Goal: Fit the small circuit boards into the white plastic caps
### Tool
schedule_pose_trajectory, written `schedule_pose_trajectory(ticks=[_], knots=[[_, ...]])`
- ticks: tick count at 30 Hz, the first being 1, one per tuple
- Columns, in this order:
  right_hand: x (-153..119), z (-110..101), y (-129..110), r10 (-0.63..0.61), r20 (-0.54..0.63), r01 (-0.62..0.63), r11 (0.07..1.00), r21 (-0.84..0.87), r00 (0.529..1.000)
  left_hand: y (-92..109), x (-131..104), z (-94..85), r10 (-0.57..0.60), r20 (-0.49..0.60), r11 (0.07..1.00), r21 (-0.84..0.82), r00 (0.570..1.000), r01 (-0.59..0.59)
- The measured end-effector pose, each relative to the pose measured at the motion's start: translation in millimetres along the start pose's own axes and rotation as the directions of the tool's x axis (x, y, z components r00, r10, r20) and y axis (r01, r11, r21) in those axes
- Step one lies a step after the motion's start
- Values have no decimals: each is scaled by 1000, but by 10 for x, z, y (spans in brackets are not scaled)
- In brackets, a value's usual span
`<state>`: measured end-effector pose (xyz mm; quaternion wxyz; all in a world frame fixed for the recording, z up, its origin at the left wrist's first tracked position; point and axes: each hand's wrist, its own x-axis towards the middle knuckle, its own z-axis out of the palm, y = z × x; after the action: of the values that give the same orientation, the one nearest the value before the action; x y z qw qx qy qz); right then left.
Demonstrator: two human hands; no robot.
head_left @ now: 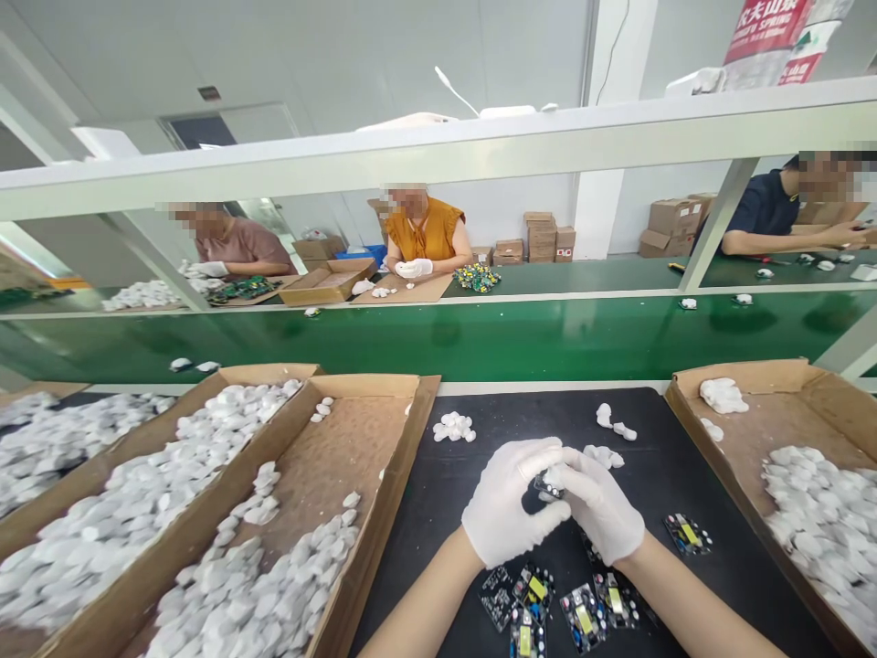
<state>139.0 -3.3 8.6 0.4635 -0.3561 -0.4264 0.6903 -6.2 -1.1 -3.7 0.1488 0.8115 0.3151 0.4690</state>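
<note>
My left hand (511, 503), in a white glove, is closed around a small circuit board (548, 486). My right hand (607, 512), gloved the same way, meets it from the right, its fingers pinched on the board's upper side where a white rounded piece seems to sit. Fingers cover much of both. Below my wrists, several circuit boards (582, 617) with yellow parts lie on the black mat (425, 548). One more circuit board (687, 534) is apart on the right. Beyond my hands are loose white pieces (453, 427) and others partly behind my right fingers.
Cardboard trays (404, 457) of white pieces stand on the left, and another tray (713, 475) on the right. A green conveyor belt (438, 340) runs across behind the mat, carrying a few small items. A shelf beam (438, 146) spans above. Three people work beyond the belt.
</note>
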Motion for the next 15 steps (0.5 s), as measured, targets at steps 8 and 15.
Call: schedule_pose_trajectory(ticks=[8, 15], knots=[[-44, 17, -2, 37, 244, -79, 983, 164, 969, 17, -8, -92, 24, 1, 989, -143, 1000, -24], [-57, 37, -29, 100, 270, -134, 985, 112, 958, -13, -30, -99, -1, 150, 992, -124, 989, 19]])
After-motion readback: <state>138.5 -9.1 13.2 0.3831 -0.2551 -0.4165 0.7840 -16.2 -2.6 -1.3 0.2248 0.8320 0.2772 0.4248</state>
